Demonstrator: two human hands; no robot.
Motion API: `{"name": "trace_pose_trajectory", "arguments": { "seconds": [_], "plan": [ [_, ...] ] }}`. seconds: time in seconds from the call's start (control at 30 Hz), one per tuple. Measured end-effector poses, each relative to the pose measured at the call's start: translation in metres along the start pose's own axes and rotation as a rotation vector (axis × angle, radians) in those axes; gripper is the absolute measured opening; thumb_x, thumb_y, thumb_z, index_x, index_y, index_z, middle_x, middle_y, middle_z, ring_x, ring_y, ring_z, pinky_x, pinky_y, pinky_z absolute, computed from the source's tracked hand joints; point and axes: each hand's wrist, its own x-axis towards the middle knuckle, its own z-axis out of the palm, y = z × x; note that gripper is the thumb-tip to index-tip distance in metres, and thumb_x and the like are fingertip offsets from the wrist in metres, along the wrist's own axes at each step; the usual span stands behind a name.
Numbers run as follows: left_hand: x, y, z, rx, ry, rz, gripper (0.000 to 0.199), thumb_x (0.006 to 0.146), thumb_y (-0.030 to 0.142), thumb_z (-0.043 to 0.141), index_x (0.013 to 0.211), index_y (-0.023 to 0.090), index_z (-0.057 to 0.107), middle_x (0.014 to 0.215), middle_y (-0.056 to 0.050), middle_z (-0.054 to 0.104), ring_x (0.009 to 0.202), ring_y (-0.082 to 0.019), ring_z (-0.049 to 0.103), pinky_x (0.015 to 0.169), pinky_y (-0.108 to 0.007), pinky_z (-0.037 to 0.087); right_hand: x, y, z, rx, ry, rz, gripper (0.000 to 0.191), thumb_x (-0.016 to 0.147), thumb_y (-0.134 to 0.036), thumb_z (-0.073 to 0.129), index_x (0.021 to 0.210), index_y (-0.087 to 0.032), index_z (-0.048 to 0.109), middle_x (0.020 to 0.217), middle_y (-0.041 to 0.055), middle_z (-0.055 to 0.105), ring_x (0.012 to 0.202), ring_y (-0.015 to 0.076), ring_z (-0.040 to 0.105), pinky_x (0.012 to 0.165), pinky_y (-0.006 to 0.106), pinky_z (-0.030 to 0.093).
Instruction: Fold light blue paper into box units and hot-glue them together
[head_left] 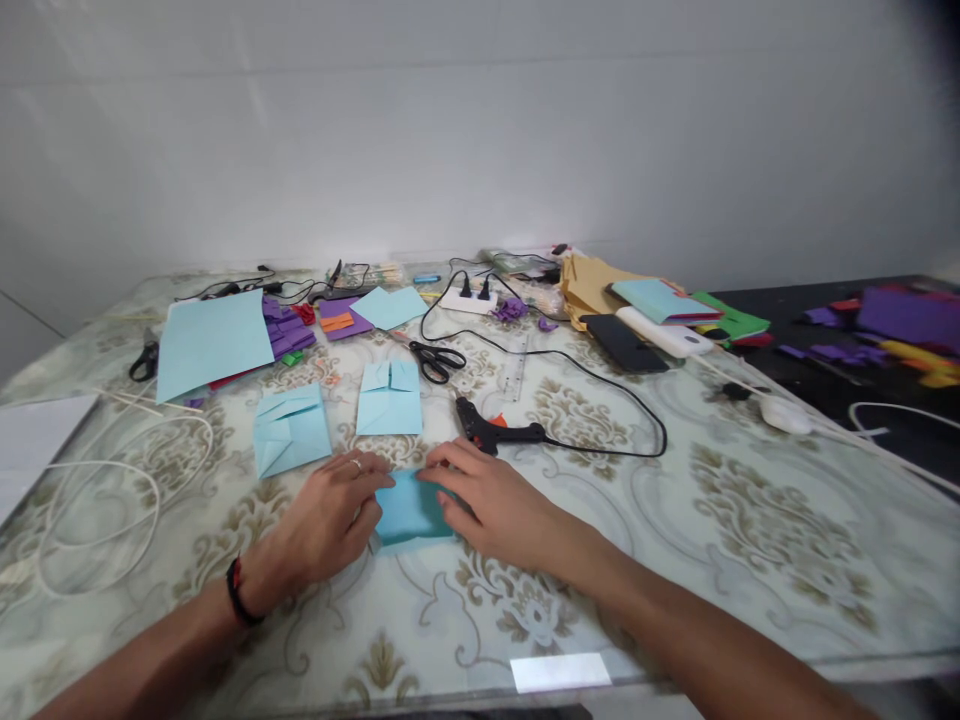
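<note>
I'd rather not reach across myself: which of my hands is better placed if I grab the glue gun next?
Your right hand, probably: it's nearer the glue gun, while your left hand is at the blue paper's other side.

Light: soft, even | wall (pixel 480 150): faint pale sheen (upper left) | top-right corner: dark, blurred | edges: wide-angle stretch

Prob. a home craft spot: floral-patterned surface (pixel 757 450) by a pale seamed wall (pixel 480 150), all cluttered & casual. Ref. pt. = glue gun (pixel 508 435): folded blue paper (pixel 412 508) in front to its L, blk scissors (pixel 436 361) just behind to its L, power strip (pixel 469 301) further back, purple scraps (pixel 283 330) well off L, coloured sheets (pixel 660 300) & a dark phone (pixel 624 343) behind to its R.
</note>
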Motion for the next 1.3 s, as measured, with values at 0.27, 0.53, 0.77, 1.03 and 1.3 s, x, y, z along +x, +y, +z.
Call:
{"name": "trace_pose_trajectory", "arguments": {
  "seconds": [0.27, 0.53, 0.77, 1.03, 1.3],
  "plan": [
    [-0.001, -0.001, 0.002, 0.049, 0.021, 0.011, 0.042, 0.09, 0.005, 0.044, 0.121, 0.017, 0.07, 0.12, -0.012, 0.075, 0.108, -0.026, 0.072, 0.094, -0.046, 0.06, -0.001, 0.001, 0.002, 0.027, 0.011, 0.014, 0.038, 0.096, -0.013, 0.048, 0.129, -0.015, 0.066, 0.126, 0.0149, 0.064, 0.115, 0.0297, 0.057, 0.1, 0.052, 0.054],
    [-0.002, -0.002, 0.003, 0.028, -0.01, 0.016, 0.045, 0.092, 0.005, 0.046, 0.13, 0.018, 0.066, 0.133, -0.012, 0.071, 0.121, -0.026, 0.068, 0.105, -0.047, 0.056, -0.001, 0.002, 0.004, 0.049, 0.027, -0.017, 0.05, 0.093, -0.011, 0.048, 0.141, -0.015, 0.061, 0.143, 0.0152, 0.06, 0.13, 0.0294, 0.055, 0.11, 0.054, 0.05],
    [-0.002, -0.003, 0.004, 0.024, 0.01, 0.025, 0.05, 0.092, 0.005, 0.046, 0.136, 0.02, 0.063, 0.137, -0.011, 0.07, 0.124, -0.026, 0.067, 0.106, -0.047, 0.056, -0.001, 0.002, 0.005, 0.051, 0.001, -0.004, 0.05, 0.095, -0.011, 0.046, 0.142, -0.01, 0.06, 0.146, 0.0172, 0.058, 0.134, 0.0298, 0.053, 0.115, 0.053, 0.048],
    [-0.002, -0.002, 0.003, 0.022, 0.026, 0.013, 0.043, 0.099, 0.012, 0.046, 0.14, 0.021, 0.057, 0.136, -0.012, 0.069, 0.124, -0.026, 0.066, 0.106, -0.047, 0.055, -0.002, 0.003, 0.004, 0.066, 0.043, -0.015, 0.039, 0.104, -0.022, 0.046, 0.139, -0.015, 0.061, 0.141, 0.0168, 0.061, 0.131, 0.0289, 0.056, 0.111, 0.053, 0.05],
    [0.0, 0.006, -0.005, -0.045, 0.009, 0.042, 0.071, 0.09, 0.044, 0.073, 0.147, 0.023, 0.035, 0.142, -0.016, 0.058, 0.133, -0.035, 0.056, 0.109, -0.055, 0.051, -0.002, 0.001, -0.006, 0.152, -0.014, 0.028, 0.055, 0.098, -0.045, 0.066, 0.146, -0.02, 0.055, 0.148, 0.0165, 0.053, 0.136, 0.0299, 0.052, 0.115, 0.05, 0.046]
  ]
}}
